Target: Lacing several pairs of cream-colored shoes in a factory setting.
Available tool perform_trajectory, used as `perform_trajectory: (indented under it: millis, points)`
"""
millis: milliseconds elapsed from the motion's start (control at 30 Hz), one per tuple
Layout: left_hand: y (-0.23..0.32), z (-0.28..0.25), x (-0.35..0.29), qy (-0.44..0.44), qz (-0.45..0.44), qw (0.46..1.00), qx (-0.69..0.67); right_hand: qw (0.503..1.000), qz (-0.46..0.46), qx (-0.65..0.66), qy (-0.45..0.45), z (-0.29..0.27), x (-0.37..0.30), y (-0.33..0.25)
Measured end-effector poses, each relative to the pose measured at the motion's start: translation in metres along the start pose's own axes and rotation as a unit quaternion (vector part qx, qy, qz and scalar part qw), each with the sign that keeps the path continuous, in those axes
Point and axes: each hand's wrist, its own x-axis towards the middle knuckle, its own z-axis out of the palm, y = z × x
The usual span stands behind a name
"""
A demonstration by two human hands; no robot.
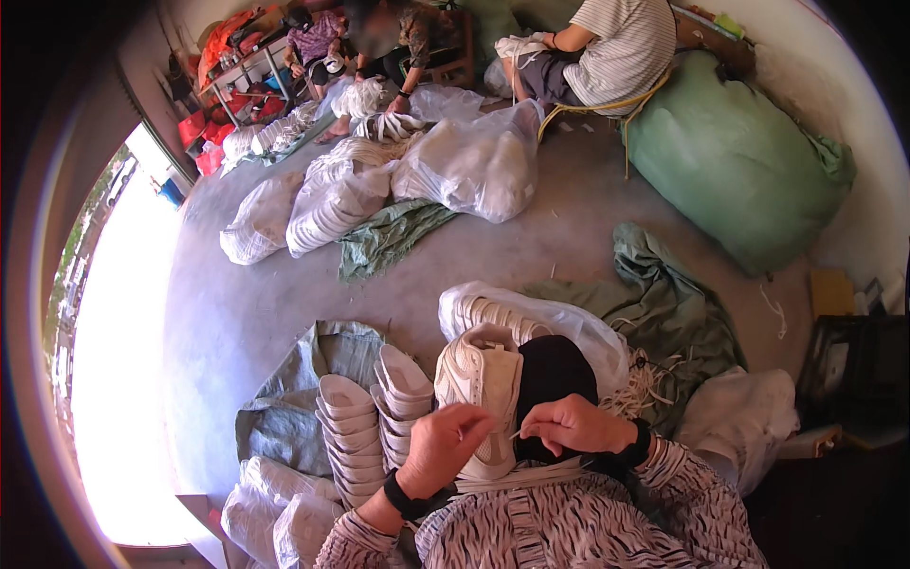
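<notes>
A cream shoe upper stands in my lap, its opening away from me and its toe near my waist. My left hand is closed in a pinch over the shoe's toe side; whatever its fingertips hold is too small to make out. Just right of the shoe, my right hand pinches the thin white end of a shoelace between thumb and forefinger. A bundle of pale laces lies across my lap, below both hands. The black cloth over my knee is beside the shoe.
Nested shoe uppers stand in stacks at my left, near clear plastic bags. Ahead lies a bag of uppers, with loose laces at its right. Beyond are filled bags, a green sack and several people seated.
</notes>
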Motion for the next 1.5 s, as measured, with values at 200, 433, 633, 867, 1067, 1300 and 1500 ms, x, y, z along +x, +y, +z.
perform_trajectory:
  millis: [200,433,633,867,1067,1300,1500]
  points:
    - [-0.024,-0.002,0.039,0.129,0.187,0.955,0.189,0.95,-0.183,-0.157,0.199,-0.013,0.036,0.0]
    - [-0.032,0.006,0.043,0.08,0.169,0.967,0.171,0.942,-0.164,-0.206,0.206,-0.027,0.066,0.005]
    - [-0.036,0.009,0.043,0.083,0.184,0.963,0.178,0.954,-0.128,-0.194,0.191,-0.028,0.068,0.007]
    - [-0.048,0.002,0.055,0.061,0.18,0.972,0.137,0.951,-0.123,-0.177,0.221,-0.027,0.071,0.009]
    - [-0.061,0.006,0.039,0.046,0.171,0.978,0.113,0.963,-0.111,-0.006,0.244,-0.004,0.044,0.013]
    - [-0.066,0.003,0.04,0.022,0.169,0.983,0.064,0.994,-0.029,-0.018,0.101,0.041,0.012,0.026]
    - [-0.059,0.009,0.029,0.056,0.167,0.982,0.063,0.978,-0.029,0.013,0.208,0.034,0.018,0.019]
